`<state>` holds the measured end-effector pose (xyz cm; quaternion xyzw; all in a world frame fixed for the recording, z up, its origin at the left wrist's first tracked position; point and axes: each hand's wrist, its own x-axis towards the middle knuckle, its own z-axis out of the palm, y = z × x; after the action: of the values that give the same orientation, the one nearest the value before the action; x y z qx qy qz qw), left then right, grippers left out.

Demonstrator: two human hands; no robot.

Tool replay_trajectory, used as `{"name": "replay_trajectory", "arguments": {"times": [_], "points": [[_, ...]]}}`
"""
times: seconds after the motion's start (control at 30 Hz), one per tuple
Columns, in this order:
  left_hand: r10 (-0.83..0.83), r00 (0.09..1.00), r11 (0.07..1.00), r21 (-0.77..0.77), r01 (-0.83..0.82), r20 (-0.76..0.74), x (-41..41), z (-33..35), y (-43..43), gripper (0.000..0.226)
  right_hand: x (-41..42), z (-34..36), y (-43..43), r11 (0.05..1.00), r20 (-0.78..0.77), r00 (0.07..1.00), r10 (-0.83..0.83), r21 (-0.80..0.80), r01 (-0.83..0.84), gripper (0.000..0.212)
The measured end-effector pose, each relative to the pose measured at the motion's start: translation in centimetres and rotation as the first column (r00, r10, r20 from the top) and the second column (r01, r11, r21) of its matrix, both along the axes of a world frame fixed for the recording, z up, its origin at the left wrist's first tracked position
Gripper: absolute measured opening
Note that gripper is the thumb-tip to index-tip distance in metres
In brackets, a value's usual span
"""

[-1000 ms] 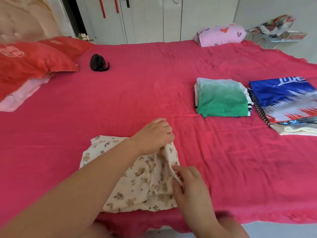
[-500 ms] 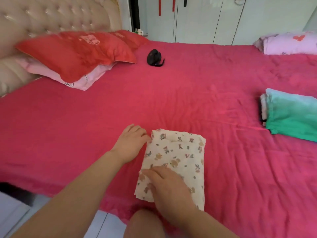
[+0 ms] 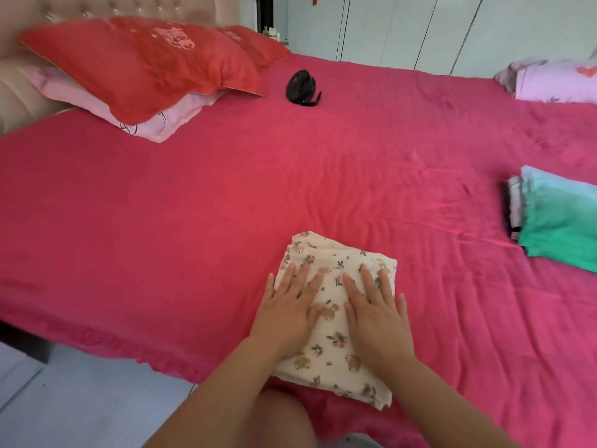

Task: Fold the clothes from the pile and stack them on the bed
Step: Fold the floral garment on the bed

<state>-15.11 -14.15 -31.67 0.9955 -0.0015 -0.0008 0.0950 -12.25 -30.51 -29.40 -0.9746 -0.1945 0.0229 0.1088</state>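
Note:
A cream garment with a small floral print lies folded into a narrow rectangle near the front edge of the bed. My left hand lies flat on its left side, fingers straight and spread. My right hand presses flat on its right side in the same way. At the right edge of the bed sits a stack of folded clothes with a green and pale blue piece on top, partly cut off by the frame.
Red pillows on a pink one lie at the headboard, far left. A small black fan sits on the sheet behind. A lilac folded quilt lies at the far right. Grey floor shows at the lower left.
The garment has been folded from a wider shape into a narrow rectangle. Both hands have moved from gripping its edges to lying flat on top. The view has swung left.

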Motion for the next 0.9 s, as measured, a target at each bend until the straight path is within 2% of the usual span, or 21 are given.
{"name": "replay_trajectory", "arguments": {"times": [0.17, 0.27, 0.33, 0.37, 0.43, 0.47, 0.53, 0.6, 0.67, 0.9], "points": [[0.016, 1.0, 1.0, 0.015, -0.016, -0.014, 0.7, -1.2, 0.4, 0.067, 0.9, -1.2, 0.6, 0.999, -0.047, 0.999, -0.019, -0.027, 0.017, 0.073], [0.012, 0.997, 0.999, 0.031, -0.01, -0.073, 1.3, -0.6, 0.4, 0.059, 1.4, -0.8, 0.5, 1.0, -0.102, 0.995, -0.005, -0.008, 0.004, 0.054], [0.01, 0.997, 1.0, 0.0, -0.01, -0.079, 1.1, 0.3, 0.2, 0.057, 1.1, -0.4, 0.1, 0.998, -0.096, 0.995, 0.006, 0.065, 0.001, 0.05], [0.026, 0.999, 0.999, -0.019, -0.026, -0.036, 0.8, 0.8, 0.1, 0.057, 0.7, -0.2, -0.1, 0.992, -0.07, 0.998, 0.001, 0.128, 0.008, 0.051], [0.128, 0.989, 0.989, -0.08, -0.122, 0.074, 0.1, 1.5, -0.1, 0.058, -0.2, 0.1, -0.7, 0.96, -0.048, 0.997, -0.067, 0.27, 0.077, 0.055], [0.205, 0.975, 0.974, -0.117, -0.195, 0.084, -0.2, 1.6, -0.1, 0.059, -0.7, 0.3, -1.0, 0.934, -0.071, 0.99, -0.122, 0.328, 0.138, 0.058], [0.317, 0.948, 0.931, -0.188, -0.313, -0.005, -0.6, 1.9, -0.1, 0.062, -1.4, 0.5, -1.2, 0.889, -0.16, 0.968, -0.192, 0.39, 0.241, 0.064], [0.312, 0.946, 0.937, -0.14, -0.321, -0.084, -0.4, 2.2, -0.3, 0.064, -1.9, 0.5, -0.9, 0.886, -0.206, 0.962, -0.181, 0.391, 0.251, 0.067], [0.279, 0.955, 0.95, -0.114, -0.289, -0.099, -0.1, 2.7, -0.4, 0.063, -2.2, 0.6, -0.4, 0.9, -0.2, 0.965, -0.167, 0.369, 0.232, 0.068], [0.241, 0.963, 0.937, -0.229, -0.263, -0.12, -0.3, 2.2, -0.3, 0.067, -1.9, 0.6, 0.0, 0.941, -0.17, 0.967, -0.19, 0.251, 0.229, 0.061]]}}
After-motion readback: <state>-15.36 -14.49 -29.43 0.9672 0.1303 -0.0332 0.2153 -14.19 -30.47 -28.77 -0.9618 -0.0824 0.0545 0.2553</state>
